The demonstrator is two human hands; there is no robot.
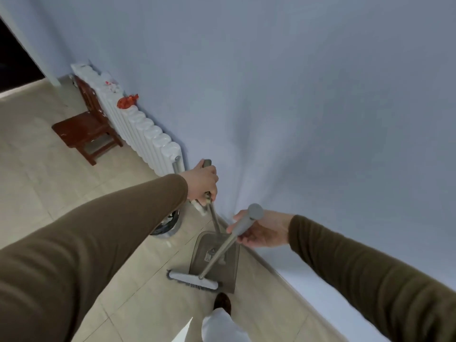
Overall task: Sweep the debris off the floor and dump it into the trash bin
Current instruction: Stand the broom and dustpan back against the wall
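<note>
Left hand [202, 181] fisted tight round the dustpan [215, 261] handle top, pan on the floor [74, 193] by the wall's base. Right hand [261, 232] fingers curl loosely under the broom [217, 257] handle near its cap, brush head touching the pan's front edge.

broom [197, 280]: grey head, metal handle slanting up, bristles on the tile floor at the dustpan's mouth | dustpan [217, 265]: grey-brown, long-handled, beside the wall | trash bin [167, 224]: round, mostly hidden, near wall
</note>
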